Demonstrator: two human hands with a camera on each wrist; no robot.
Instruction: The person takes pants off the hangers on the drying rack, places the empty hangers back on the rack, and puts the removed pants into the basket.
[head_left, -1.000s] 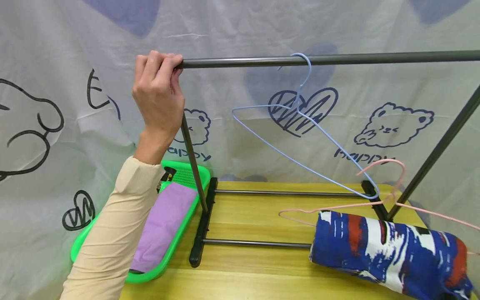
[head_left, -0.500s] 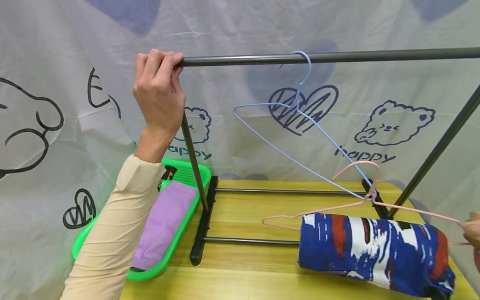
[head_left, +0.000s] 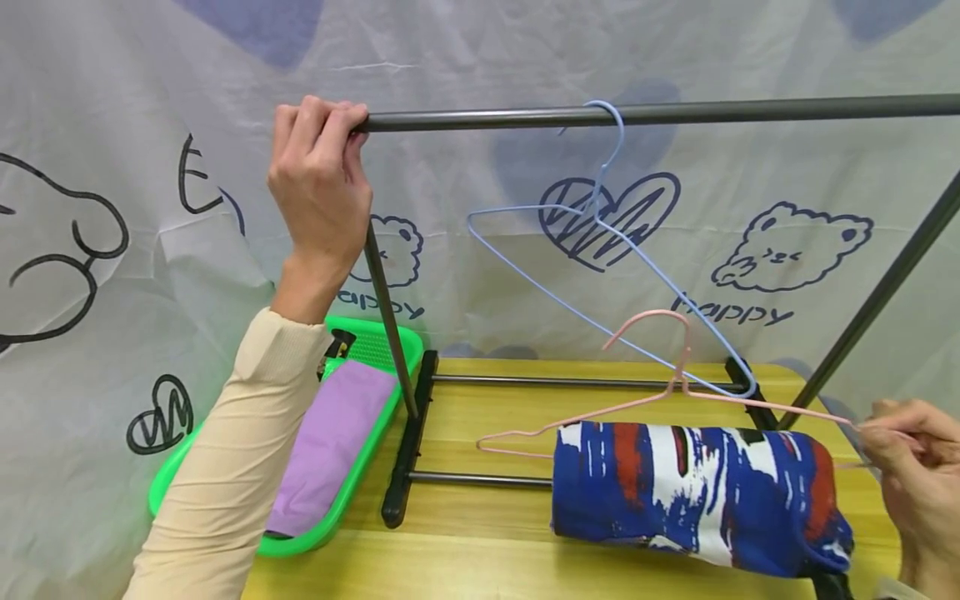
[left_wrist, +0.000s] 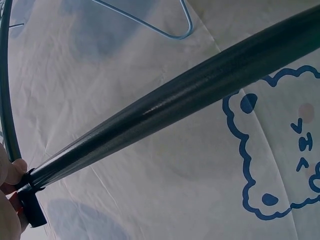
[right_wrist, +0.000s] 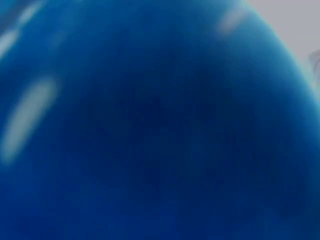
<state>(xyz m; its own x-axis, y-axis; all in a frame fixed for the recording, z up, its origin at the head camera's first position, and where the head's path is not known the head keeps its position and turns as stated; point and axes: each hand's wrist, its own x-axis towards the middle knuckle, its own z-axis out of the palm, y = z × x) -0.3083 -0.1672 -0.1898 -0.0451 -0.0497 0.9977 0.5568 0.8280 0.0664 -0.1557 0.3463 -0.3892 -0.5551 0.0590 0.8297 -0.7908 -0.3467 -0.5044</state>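
Observation:
With its fingers curled over the top left corner, my left hand (head_left: 318, 179) grips the dark metal clothes rack (head_left: 487, 120). In the left wrist view, the thumb and fingers touch the rack's corner joint (left_wrist: 31, 200). Lower right, my right hand (head_left: 918, 475) pinches the right end of a pink wire hanger (head_left: 685, 354). Over the hanger's lower bar lies a folded cloth (head_left: 690, 492) in blue, white and red; what garment it is I cannot tell. Blurred blue cloth (right_wrist: 160, 130) fills the right wrist view. The pink hook is below the rack's top bar, apart from it.
A light blue wire hanger (head_left: 675, 289) hangs bare on the top bar. At left, a green basket (head_left: 371, 354) holds a folded purple cloth (head_left: 337, 442). The rack's feet stand on a yellow wooden table (head_left: 405, 567). A printed curtain (head_left: 465, 50) lies behind.
The pink hanger and patterned cloth have moved left, in front of the blue hanger's lower end. My right hand has come into view from the right edge. My left hand has stayed put.

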